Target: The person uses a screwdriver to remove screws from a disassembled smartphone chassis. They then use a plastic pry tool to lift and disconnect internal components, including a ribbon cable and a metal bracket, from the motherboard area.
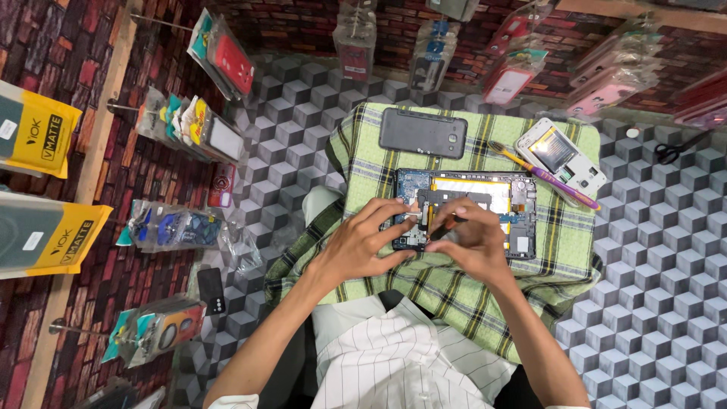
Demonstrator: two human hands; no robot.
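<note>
Cube-pattern floor (666,250); brick-look walls (45,45) w/ hanging packaged cases (219,53); green plaid cloth (564,242).

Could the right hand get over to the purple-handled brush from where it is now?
Probably yes. The right hand is on the opened device, and the purple-handled brush lies uncovered on the checked cloth just beyond that device's right end, with nothing lying between them.

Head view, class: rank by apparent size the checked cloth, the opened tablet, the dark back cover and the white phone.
1. checked cloth
2. opened tablet
3. dark back cover
4. white phone, though it looks close to the cover.
</note>
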